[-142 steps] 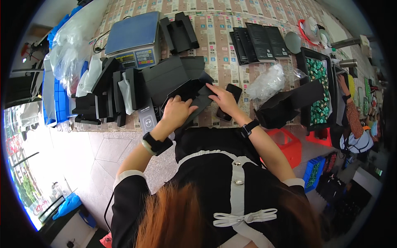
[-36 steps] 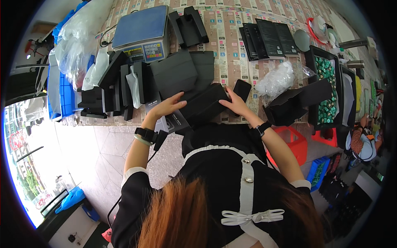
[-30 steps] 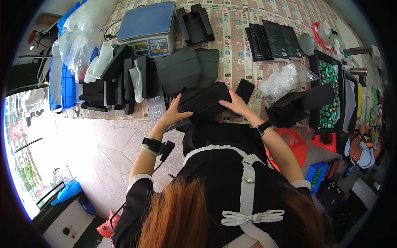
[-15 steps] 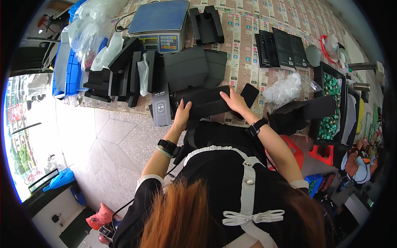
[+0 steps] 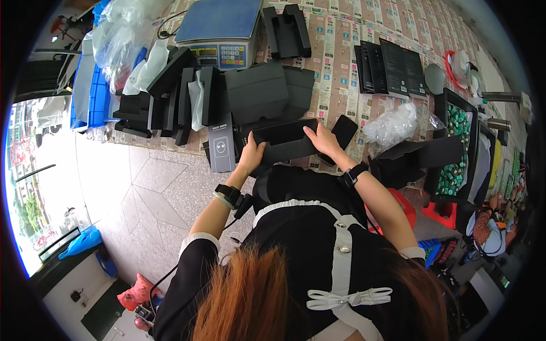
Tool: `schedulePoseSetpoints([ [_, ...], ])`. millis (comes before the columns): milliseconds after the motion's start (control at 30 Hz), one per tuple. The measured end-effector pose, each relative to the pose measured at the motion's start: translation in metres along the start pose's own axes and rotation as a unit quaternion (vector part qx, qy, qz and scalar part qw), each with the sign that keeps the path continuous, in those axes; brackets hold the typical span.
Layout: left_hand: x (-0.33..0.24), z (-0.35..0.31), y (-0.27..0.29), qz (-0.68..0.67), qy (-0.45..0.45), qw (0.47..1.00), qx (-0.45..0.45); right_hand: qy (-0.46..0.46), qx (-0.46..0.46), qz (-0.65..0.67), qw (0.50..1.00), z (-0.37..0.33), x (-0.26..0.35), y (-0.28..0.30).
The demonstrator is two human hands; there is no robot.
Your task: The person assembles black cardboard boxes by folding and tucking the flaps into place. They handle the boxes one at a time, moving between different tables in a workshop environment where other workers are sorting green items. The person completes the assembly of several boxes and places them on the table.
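Between my two hands I hold a long black cardboard box [image 5: 289,150], tilted so that its hollow inside shows. My left hand [image 5: 251,156] is closed on its left end, thumb on the upper edge. On the right end, my right hand [image 5: 322,140] grips with the thumb on top and the fingers underneath. By my left hand lies a grey printed box [image 5: 222,145]. A dark phone-shaped slab [image 5: 344,132] rests beside my right hand. Just beyond the held box lie unfolded black cardboard pieces [image 5: 259,94].
Black box trays [image 5: 165,108] crowd the left, near a blue-topped scale [image 5: 219,25]. Black printed boxes [image 5: 392,68] lie at the back right. Crumpled clear plastic [image 5: 392,126], an open black box [image 5: 418,158] and a bin of green pieces [image 5: 455,142] are to the right.
The held black box has rolled, and its hollow inside now faces up into view. My left hand has shifted slightly right with it; my right hand stays nearly in place.
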State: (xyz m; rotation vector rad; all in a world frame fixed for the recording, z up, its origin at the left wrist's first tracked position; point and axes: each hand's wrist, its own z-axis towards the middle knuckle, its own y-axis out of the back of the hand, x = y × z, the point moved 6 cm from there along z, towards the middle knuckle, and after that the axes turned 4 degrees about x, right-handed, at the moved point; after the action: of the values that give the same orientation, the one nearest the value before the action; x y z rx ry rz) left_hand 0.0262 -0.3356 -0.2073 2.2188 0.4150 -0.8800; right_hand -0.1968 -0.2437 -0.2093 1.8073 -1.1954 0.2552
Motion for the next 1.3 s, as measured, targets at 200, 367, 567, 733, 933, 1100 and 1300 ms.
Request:
schedulePoseSetpoints([
  [200, -0.006, -0.001, 0.001, 0.045, 0.021, 0.999, -0.006, 0.002, 0.001, 0.013, 1.0, 0.001, -0.004, -0.002],
  [367, 0.02, 0.004, 0.002, -0.058, -0.078, 0.995, -0.016, -0.021, 0.057, 0.099, 0.993, 0.004, -0.016, -0.001],
  [567, -0.012, 0.002, 0.0, -0.133, -0.128, 0.983, -0.004, -0.048, 0.146, 0.268, 0.951, -0.012, -0.011, 0.002],
  [733, -0.026, -0.003, 0.013, -0.096, -0.006, 0.995, 0.033, -0.071, 0.244, 0.364, 0.896, -0.03, -0.002, 0.025],
  [933, -0.064, -0.038, 0.033, -0.084, -0.073, 0.993, -0.044, 0.065, 0.143, 0.412, 0.898, -0.055, 0.025, 0.05],
  [1100, -0.113, -0.082, 0.042, -0.285, -0.043, 0.958, 0.001, 0.035, 0.124, 0.504, 0.854, -0.094, 0.024, 0.068],
  [1300, -0.144, -0.116, 0.066, -0.386, -0.134, 0.912, 0.021, 0.113, 0.045, 0.55, 0.827, -0.146, 0.031, 0.154],
])
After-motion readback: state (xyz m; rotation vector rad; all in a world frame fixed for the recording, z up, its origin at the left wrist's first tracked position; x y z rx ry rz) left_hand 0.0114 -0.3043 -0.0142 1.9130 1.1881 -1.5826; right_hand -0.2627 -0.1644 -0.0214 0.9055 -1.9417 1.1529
